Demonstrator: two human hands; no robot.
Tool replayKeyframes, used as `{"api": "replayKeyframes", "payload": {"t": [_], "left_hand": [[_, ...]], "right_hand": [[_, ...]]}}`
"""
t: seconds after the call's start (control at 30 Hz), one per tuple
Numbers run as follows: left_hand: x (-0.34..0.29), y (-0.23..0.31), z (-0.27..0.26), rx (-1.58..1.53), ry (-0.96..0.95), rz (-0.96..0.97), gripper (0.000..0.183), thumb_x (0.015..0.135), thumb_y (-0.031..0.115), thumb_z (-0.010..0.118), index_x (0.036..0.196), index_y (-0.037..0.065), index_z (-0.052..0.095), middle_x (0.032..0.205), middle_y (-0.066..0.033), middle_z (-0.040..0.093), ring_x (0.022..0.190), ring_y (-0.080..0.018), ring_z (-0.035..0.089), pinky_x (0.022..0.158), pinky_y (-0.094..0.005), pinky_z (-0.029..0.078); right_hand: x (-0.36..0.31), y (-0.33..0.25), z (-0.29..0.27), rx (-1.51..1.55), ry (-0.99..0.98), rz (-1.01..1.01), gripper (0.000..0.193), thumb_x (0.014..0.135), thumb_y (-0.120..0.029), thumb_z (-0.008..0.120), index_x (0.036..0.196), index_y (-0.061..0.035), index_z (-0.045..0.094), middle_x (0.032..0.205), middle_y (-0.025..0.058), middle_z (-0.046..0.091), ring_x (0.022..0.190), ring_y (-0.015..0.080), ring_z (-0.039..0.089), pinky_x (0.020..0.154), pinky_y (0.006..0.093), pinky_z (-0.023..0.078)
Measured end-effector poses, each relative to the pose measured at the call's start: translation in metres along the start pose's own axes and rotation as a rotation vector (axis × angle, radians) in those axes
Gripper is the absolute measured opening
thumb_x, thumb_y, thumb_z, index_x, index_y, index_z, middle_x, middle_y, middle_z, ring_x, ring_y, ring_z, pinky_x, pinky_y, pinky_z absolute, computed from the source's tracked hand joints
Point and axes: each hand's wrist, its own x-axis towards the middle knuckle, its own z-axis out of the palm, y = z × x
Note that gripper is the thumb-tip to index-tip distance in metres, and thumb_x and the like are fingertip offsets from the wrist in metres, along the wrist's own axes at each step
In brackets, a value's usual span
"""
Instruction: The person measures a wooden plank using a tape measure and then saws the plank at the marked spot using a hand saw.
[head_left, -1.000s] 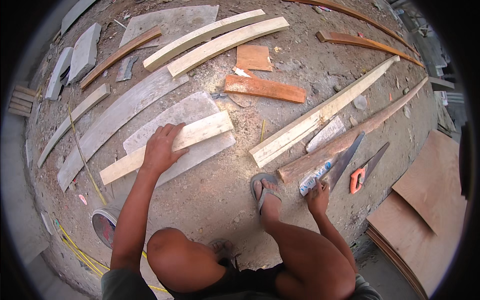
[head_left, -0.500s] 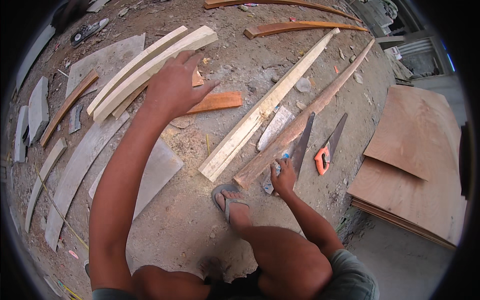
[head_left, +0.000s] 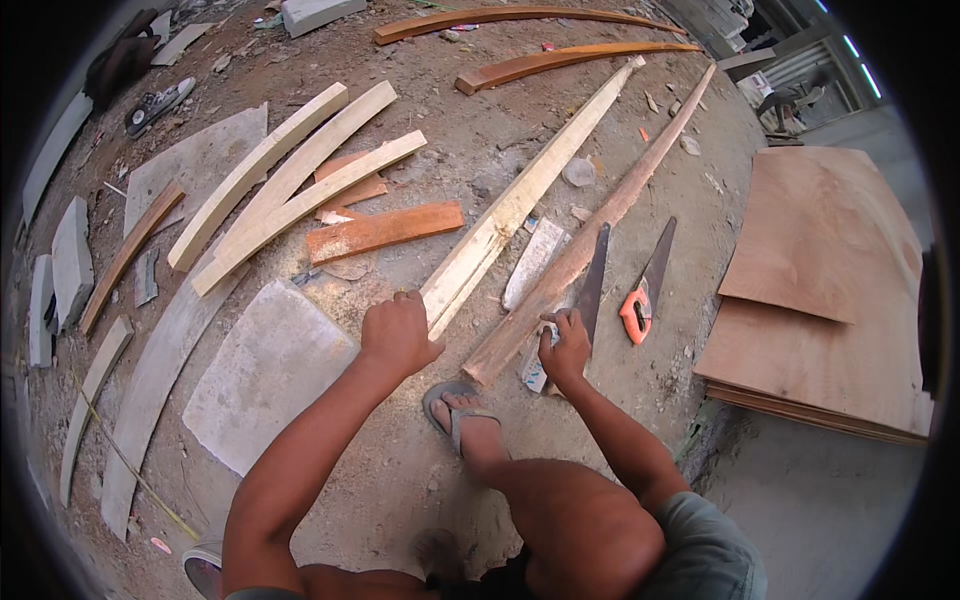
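My left hand [head_left: 400, 335] is closed over the near end of a long pale timber [head_left: 530, 195], its fingers bent around the wood. To the right, my right hand [head_left: 567, 345] has its fingers curled just beside the lower blade of a handsaw [head_left: 594, 275]. That saw's handle is hidden, and whatever the fingers may hold cannot be made out. A rough brown pole [head_left: 585, 245] lies between the two hands, pointing away from me. Another handsaw [head_left: 637, 312] with an orange handle rests farther right.
Three pale curved wood pieces [head_left: 325, 205] lie at the left, with an orange-brown block [head_left: 385, 232] beside them. A concrete slab [head_left: 265, 375] sits near my left forearm. Plywood sheets [head_left: 810, 330] are stacked at the right. Reddish curved timbers [head_left: 570, 65] lie at the far side.
My left hand has left the pale curved pieces and come down and right onto the long timber's end. Those pieces now lie spread apart. My right hand stays by the saw.
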Motion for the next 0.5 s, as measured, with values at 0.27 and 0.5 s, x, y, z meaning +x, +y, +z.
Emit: {"api": "replayKeyframes", "payload": {"t": [0.27, 0.5], "left_hand": [[-0.152, -0.071, -0.069, -0.184, -0.225, -0.045, 0.061, 0.071, 0.038, 0.079, 0.118, 0.002, 0.065, 0.103, -0.022, 0.072, 0.093, -0.0388, 0.071, 0.084, -0.0463, 0.057], [-0.335, -0.188, -0.066, -0.105, -0.149, -0.347, 0.068, 0.064, 0.031, 0.081, 0.128, 0.012, 0.065, 0.109, -0.0124, 0.074, 0.098, -0.0337, 0.071, 0.087, -0.0449, 0.056]], "right_hand": [[0.072, -0.069, -0.012, -0.036, -0.085, -0.565, 0.074, 0.077, -0.018, 0.081, 0.145, -0.0131, 0.051, 0.146, 0.0183, 0.05, 0.133, 0.0364, 0.048, 0.11, 0.0516, 0.034], [0.147, -0.178, 0.002, -0.198, -0.557, -0.858, 0.098, 0.063, -0.018, 0.092, 0.15, -0.0159, 0.046, 0.157, 0.0076, 0.045, 0.146, 0.0312, 0.04, 0.124, 0.053, 0.024]]}}
